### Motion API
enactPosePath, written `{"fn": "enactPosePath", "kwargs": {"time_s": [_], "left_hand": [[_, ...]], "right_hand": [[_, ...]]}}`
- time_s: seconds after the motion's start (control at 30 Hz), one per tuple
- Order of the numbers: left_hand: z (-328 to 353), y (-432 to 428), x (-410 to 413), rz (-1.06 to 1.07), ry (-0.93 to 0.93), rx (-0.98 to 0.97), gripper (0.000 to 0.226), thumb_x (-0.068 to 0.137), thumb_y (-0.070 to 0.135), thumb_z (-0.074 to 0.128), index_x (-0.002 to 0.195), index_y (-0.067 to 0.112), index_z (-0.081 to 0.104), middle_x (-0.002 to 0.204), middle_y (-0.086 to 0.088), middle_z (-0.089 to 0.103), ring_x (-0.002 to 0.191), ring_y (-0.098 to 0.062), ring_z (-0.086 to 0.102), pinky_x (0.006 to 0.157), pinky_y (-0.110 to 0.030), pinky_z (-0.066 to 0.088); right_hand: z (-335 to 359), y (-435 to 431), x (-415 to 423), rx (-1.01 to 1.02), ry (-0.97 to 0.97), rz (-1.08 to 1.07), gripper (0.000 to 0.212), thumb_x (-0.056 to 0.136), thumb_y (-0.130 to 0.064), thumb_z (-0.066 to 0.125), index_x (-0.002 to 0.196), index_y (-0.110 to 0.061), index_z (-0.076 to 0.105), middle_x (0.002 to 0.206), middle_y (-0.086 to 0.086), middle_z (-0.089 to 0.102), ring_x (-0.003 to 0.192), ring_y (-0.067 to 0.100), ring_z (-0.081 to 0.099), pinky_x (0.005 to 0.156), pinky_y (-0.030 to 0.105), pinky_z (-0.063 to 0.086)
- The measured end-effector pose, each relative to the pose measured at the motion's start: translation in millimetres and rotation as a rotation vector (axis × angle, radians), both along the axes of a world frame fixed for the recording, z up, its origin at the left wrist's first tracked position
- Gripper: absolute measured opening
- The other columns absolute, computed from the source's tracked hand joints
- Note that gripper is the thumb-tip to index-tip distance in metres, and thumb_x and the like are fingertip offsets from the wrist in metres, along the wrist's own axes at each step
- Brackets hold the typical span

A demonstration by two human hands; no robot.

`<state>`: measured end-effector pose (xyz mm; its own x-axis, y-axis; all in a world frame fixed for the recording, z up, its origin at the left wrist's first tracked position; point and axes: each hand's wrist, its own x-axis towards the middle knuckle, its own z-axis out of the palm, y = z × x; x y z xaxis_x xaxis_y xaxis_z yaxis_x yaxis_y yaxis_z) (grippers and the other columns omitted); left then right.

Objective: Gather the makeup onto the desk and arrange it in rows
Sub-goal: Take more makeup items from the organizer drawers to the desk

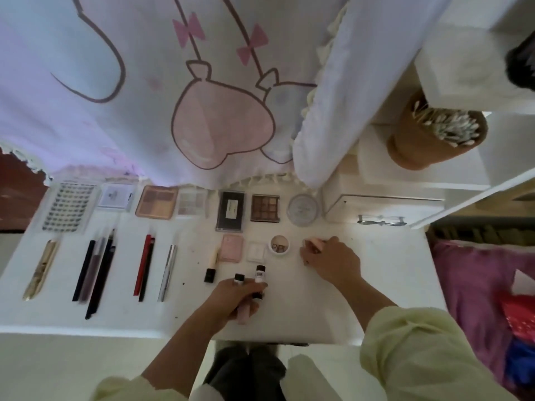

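Pink tube (243, 313) and two black-capped bottles (259, 274), clasped in curled left hand (231, 296) at desk (382, 290) front; peach item (312, 242) pinched by right hand (333, 263). From so full a grip a bottle could be dropped.

Upper left and centre of frame: white hanging cloth (139, 82), fringed hem, printed with a brown-outlined cartoon figure and pink bows; a second white ruffled cloth (333, 117) hangs just right of it. Upper right: white shelving (463, 65) bearing a brown round tub (417, 149) filled with cotton swabs (454, 130). Right edge, lower: crumpled pink-purple fabric (469, 285), with a red item (519, 314) lying on it.
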<state>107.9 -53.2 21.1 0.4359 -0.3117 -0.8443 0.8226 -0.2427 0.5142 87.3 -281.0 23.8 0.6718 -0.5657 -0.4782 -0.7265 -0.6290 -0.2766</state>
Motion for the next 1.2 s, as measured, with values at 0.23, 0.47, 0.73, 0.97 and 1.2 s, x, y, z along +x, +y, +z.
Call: {"fn": "enactPosePath", "kwargs": {"time_s": [0.23, 0.47, 0.73, 0.97, 1.2], "left_hand": [[-0.8, 0.1, 7.9, -0.019, 0.005, 0.031, 0.027, 0.08, 0.024, 0.077, 0.095, 0.002, 0.07, 0.07, -0.007, 0.07, 0.054, -0.016, 0.059, 0.052, -0.022, 0.05], [-2.0, 5.2, 5.7, -0.003, 0.021, 0.021, 0.023, 0.079, 0.021, 0.078, 0.091, 0.004, 0.07, 0.08, -0.011, 0.072, 0.058, -0.018, 0.06, 0.058, -0.027, 0.053], [0.1, 27.3, -4.5, 0.036, -0.056, 0.133, 0.024, 0.079, 0.02, 0.078, 0.091, 0.0, 0.071, 0.077, -0.012, 0.072, 0.056, -0.016, 0.06, 0.056, -0.026, 0.053], [-7.0, 33.7, -5.2, -0.102, -0.364, 0.482, 0.023, 0.081, 0.031, 0.075, 0.076, 0.017, 0.057, 0.071, -0.001, 0.065, 0.062, -0.012, 0.06, 0.056, -0.022, 0.046], [-9.0, 16.7, -3.2, -0.108, -0.458, 0.459, 0.026, 0.084, 0.032, 0.071, 0.069, 0.017, 0.056, 0.064, 0.004, 0.059, 0.056, -0.006, 0.055, 0.05, -0.017, 0.04]], "right_hand": [[-11.0, -9.2, 4.4, 0.038, -0.045, -0.097, 0.065, 0.085, -0.062, 0.054, 0.117, -0.008, 0.037, 0.104, 0.014, 0.063, 0.098, 0.035, 0.061, 0.079, 0.039, 0.046], [4.7, -1.5, -33.0, 0.765, -0.19, -0.446, 0.045, 0.098, -0.047, 0.046, 0.086, -0.005, 0.057, 0.059, 0.009, 0.055, 0.041, 0.019, 0.045, 0.039, 0.021, 0.034], [-3.1, 60.9, -38.8, 0.748, 0.038, -0.045, 0.06, 0.099, -0.046, 0.041, 0.06, -0.006, 0.06, 0.056, 0.012, 0.063, 0.044, 0.023, 0.057, 0.051, 0.026, 0.052], [-12.8, 113.1, -20.0, 0.432, 0.089, 0.191, 0.052, 0.099, -0.049, 0.033, 0.073, -0.012, 0.057, 0.065, 0.009, 0.064, 0.058, 0.026, 0.065, 0.069, 0.039, 0.059], [-17.8, 108.4, -9.3, 0.261, 0.114, 0.247, 0.055, 0.099, -0.057, 0.026, 0.101, -0.013, 0.06, 0.097, 0.013, 0.069, 0.089, 0.031, 0.067, 0.084, 0.043, 0.055]]}}
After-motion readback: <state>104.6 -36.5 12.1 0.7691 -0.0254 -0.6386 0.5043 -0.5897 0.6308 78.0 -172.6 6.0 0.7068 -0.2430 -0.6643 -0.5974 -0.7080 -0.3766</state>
